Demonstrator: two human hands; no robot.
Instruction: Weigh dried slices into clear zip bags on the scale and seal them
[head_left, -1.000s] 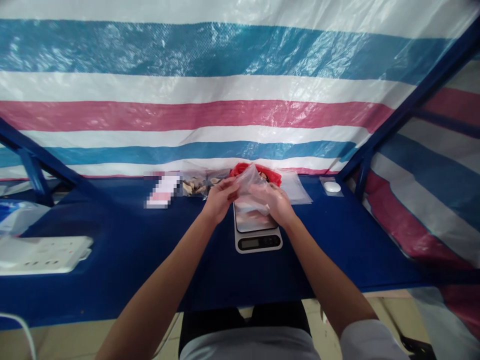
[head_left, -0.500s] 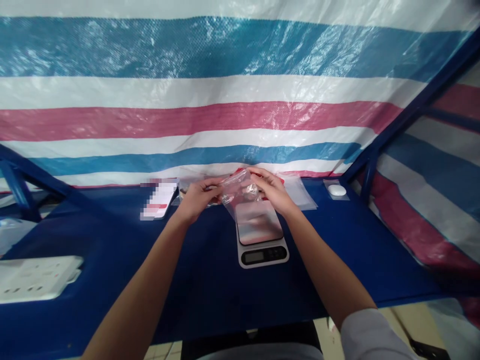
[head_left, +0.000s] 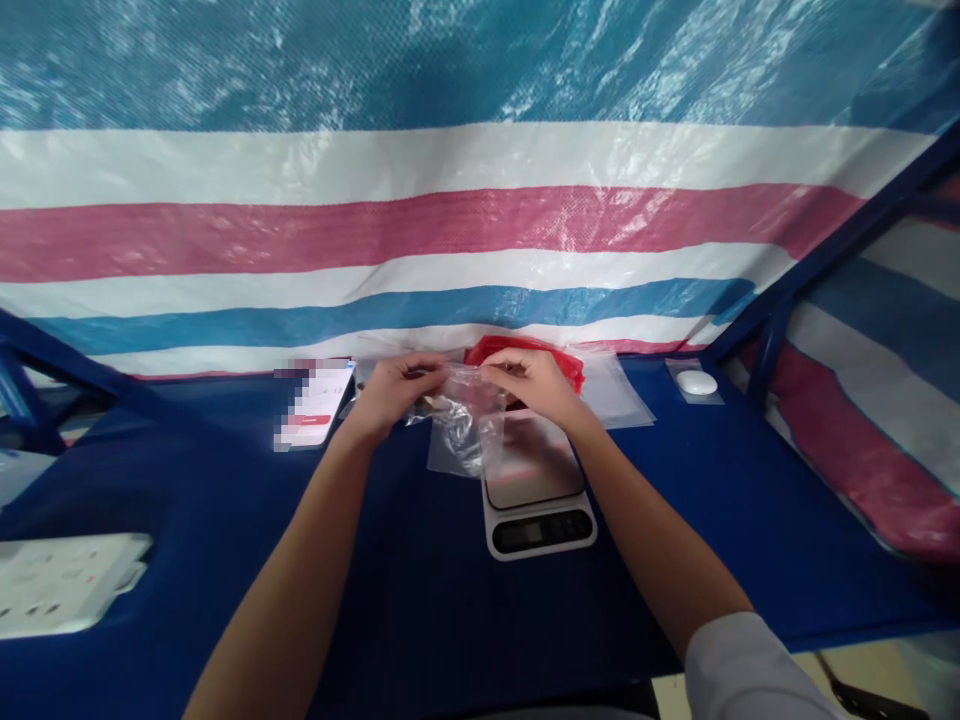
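Note:
Between my two hands hangs a clear plastic bag, pinched near its upper edge at both sides. My left hand is closed on its left side, thumb against fingers. On the right side, my right hand grips the bag in the same way. The bag's lower part overlaps the left edge of a small digital scale with a shiny metal plate. Behind my right hand lies a red plastic bag. Small brownish items near my left fingers are too blurred to name.
A phone lies left of my left hand. Flat clear bags rest at the right, and farther right a white mouse-like object sits on a small bag. At the left is a white power strip. Blue frame bars flank the table.
The clear bag has come down and now hangs spread between my hands, lower than before. More of the red bag shows. The whole view has shifted slightly.

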